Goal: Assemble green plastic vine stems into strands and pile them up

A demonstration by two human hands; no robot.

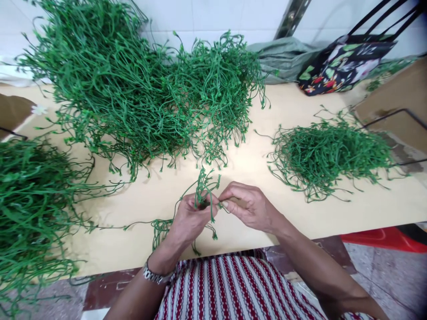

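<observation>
In the head view, a small bunch of green plant stems [202, 186] with forked tips is gripped in my left hand [191, 218], close to the table's front edge. The stems stick up above the fist, and some hang below it. My right hand [251, 206] touches the left fingertips, its thumb and forefinger pinched on the end of one green stem. I cannot tell from here whether the stems are real or artificial. A few looped stems [162, 229] lie on the table beside my left wrist.
A large heap of green stems [116, 84] covers the back left, another pile [26, 200] the left side, and a smaller one [330, 153] the right. A floral bag [347, 66] stands at the back right, near a cardboard box [396, 102]. The pale table [253, 160] shows between the piles.
</observation>
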